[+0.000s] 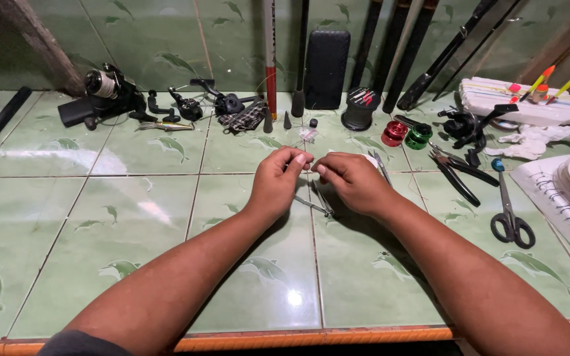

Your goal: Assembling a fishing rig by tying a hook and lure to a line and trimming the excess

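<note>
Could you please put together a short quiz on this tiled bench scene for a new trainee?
1. True or false: the left hand and the right hand are close together, fingertips nearly meeting.
2. Which tool lies on the tiles to the right of the right hand: A scissors, B hammer, C saw?
3. What colours are the two small spools behind the hands?

Key: 1 true; 2 A; 3 red and green.

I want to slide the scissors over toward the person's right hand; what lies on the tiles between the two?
In the head view, black-handled pliers lie between the scissors and the right hand, angled across the green tiles; otherwise that stretch is bare.
</note>
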